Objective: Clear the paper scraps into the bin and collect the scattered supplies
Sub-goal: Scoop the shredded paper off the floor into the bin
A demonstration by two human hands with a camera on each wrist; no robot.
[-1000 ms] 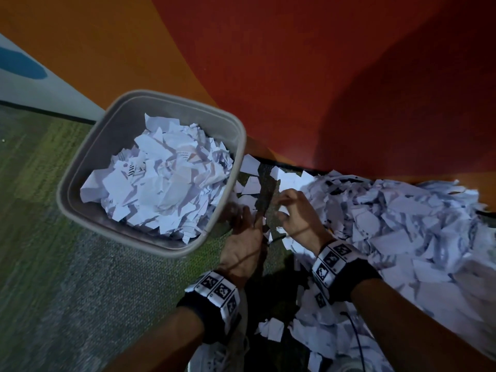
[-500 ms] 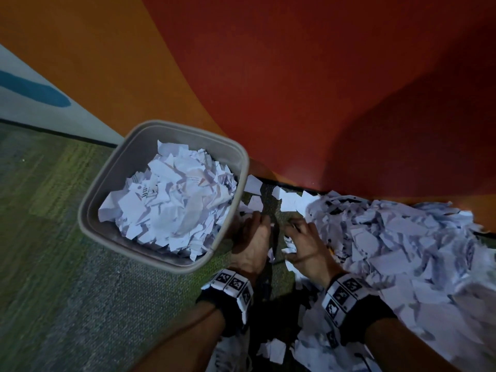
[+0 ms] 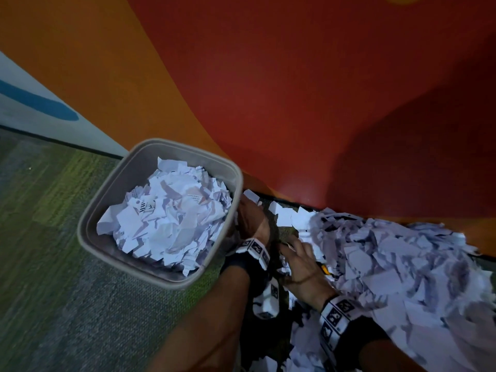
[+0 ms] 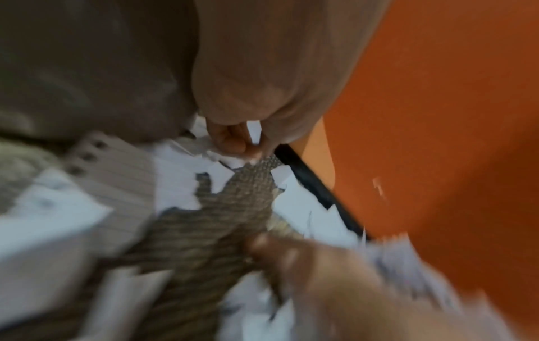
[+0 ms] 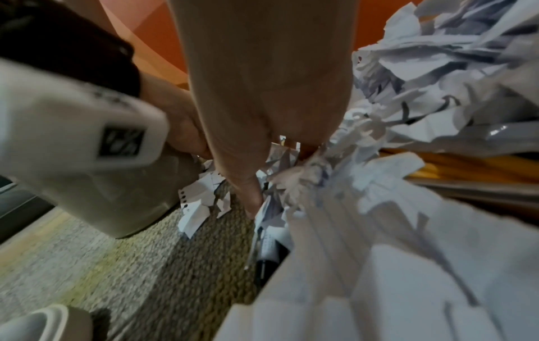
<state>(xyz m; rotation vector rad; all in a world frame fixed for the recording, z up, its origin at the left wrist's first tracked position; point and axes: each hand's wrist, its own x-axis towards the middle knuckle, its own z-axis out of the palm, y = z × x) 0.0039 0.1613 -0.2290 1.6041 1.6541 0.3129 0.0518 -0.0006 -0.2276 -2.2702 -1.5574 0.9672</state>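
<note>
Down on the grey-green woven carpet [image 3: 80,304], against the orange and red painted wall [image 3: 295,103], I am working the gap between the grey square plastic bin [image 3: 91,224] and the big heap of torn white paper scraps [image 3: 389,277]. That bin is standing just beside the heap, which I judge is deliberate, so each handful is travelling only a short way; it is already filling to near its rim with crumpled paper.

My left hand [image 3: 251,221] is reaching low beside the bin's near wall, where a few loose scraps are lying at the foot of the wall. In the left wrist view its fingertips [image 4: 233,143] are coming together on a small white scrap there, a narrow pinch, though the blur is making the hold hard to confirm.

My right hand [image 3: 303,267] is lying at the left edge of the heap, fingers spread and bending down into the paper. In the right wrist view those fingers [image 5: 253,196] are digging among shreds, but I cannot tell whether they are closing round any.

Something yellow [image 3: 325,269] is peeking out just beside that hand, and yellow pencil-like sticks [image 5: 466,170] are showing under the paper, likely supplies waiting to be collected.
</note>
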